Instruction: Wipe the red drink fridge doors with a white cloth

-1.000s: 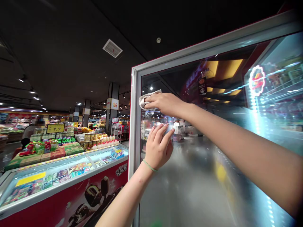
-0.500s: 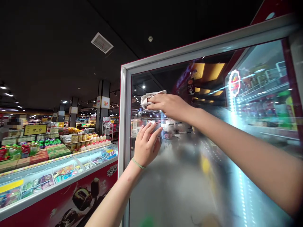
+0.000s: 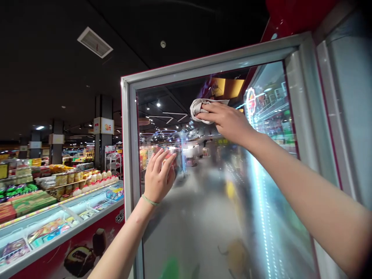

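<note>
Grasping a crumpled white cloth (image 3: 195, 109) at the upper middle of a grey-framed glass door (image 3: 200, 205), the right grip (image 3: 228, 119) holds its bunched folds, a sound hold for probably light, soft fabric; the left grip (image 3: 159, 176) is empty, loosely spread.

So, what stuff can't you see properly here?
All in the head view:
Cloth: partly hidden by the right hand.
Left hand: its palm faces away, hidden by its back.
Green shape low in the glass pane: too blurred to name.
Chest freezer: bottom cut off by the lower picture edge.
</note>
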`<action>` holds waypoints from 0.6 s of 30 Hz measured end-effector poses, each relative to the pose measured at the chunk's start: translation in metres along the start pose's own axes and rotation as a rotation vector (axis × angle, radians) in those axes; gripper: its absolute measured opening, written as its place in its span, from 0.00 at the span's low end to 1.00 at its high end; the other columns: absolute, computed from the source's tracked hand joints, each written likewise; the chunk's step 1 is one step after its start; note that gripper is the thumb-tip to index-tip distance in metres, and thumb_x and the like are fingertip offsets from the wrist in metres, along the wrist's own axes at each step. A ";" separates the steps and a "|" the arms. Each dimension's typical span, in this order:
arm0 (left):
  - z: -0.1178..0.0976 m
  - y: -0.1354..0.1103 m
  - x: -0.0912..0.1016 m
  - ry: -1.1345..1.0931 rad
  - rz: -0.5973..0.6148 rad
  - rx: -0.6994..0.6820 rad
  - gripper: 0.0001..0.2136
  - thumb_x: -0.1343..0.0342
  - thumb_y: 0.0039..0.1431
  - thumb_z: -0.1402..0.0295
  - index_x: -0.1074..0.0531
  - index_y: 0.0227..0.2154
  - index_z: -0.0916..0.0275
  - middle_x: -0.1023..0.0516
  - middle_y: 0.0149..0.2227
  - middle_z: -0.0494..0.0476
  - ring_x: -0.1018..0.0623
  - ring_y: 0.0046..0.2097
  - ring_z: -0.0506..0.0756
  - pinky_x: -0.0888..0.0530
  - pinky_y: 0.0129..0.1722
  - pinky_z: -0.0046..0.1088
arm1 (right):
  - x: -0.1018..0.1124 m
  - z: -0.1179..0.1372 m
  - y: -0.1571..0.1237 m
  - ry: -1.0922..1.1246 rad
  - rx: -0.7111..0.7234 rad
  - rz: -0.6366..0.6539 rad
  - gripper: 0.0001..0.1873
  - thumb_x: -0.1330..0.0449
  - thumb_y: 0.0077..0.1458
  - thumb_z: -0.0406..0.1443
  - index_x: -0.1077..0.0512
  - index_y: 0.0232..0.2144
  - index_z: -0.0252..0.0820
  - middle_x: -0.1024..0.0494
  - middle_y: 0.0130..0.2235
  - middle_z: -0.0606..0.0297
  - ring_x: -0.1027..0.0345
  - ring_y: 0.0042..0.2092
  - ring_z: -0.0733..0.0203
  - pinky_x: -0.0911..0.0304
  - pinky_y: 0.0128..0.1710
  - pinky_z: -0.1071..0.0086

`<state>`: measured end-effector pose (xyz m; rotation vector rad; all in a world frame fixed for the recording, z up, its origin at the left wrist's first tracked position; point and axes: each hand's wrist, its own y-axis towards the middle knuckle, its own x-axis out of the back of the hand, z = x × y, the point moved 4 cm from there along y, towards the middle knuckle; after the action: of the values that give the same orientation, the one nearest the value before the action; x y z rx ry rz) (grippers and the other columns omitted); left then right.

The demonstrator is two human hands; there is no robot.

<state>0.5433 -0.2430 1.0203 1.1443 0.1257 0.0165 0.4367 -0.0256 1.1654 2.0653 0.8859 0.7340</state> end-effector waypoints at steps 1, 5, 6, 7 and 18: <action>0.000 0.000 0.000 -0.003 0.001 0.000 0.25 0.48 0.63 0.76 0.33 0.62 0.56 0.26 0.61 0.64 0.31 0.68 0.63 0.33 0.67 0.52 | 0.001 -0.002 -0.002 0.000 -0.004 -0.003 0.35 0.48 0.57 0.22 0.26 0.60 0.55 0.27 0.65 0.68 0.35 0.65 0.50 0.37 0.62 0.52; -0.001 0.002 0.002 0.001 0.013 -0.020 0.25 0.47 0.63 0.76 0.33 0.62 0.56 0.26 0.61 0.64 0.32 0.68 0.64 0.33 0.68 0.52 | 0.001 -0.001 -0.007 0.009 0.043 0.039 0.36 0.49 0.55 0.21 0.25 0.59 0.55 0.27 0.65 0.70 0.35 0.65 0.52 0.37 0.62 0.54; -0.001 0.002 0.002 0.003 0.016 -0.028 0.25 0.47 0.63 0.76 0.33 0.62 0.57 0.26 0.61 0.64 0.32 0.68 0.64 0.33 0.68 0.52 | 0.002 -0.002 -0.009 0.007 0.021 0.024 0.36 0.49 0.55 0.21 0.25 0.59 0.55 0.27 0.65 0.69 0.36 0.65 0.52 0.37 0.62 0.53; -0.001 0.003 0.003 0.005 0.017 -0.035 0.25 0.47 0.63 0.76 0.33 0.62 0.57 0.26 0.60 0.65 0.32 0.68 0.64 0.33 0.68 0.52 | 0.004 -0.003 -0.010 0.004 -0.011 0.003 0.36 0.50 0.55 0.21 0.25 0.59 0.54 0.27 0.64 0.69 0.36 0.65 0.52 0.37 0.63 0.53; 0.000 0.004 0.005 -0.033 0.013 -0.043 0.26 0.47 0.62 0.76 0.33 0.62 0.54 0.26 0.61 0.63 0.31 0.68 0.64 0.33 0.68 0.53 | 0.016 -0.016 -0.033 0.001 -0.126 -0.049 0.36 0.49 0.57 0.23 0.28 0.62 0.58 0.27 0.65 0.69 0.38 0.66 0.51 0.36 0.63 0.50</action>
<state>0.5487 -0.2413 1.0231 1.1015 0.0884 0.0118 0.4235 0.0084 1.1505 1.9268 0.8651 0.7452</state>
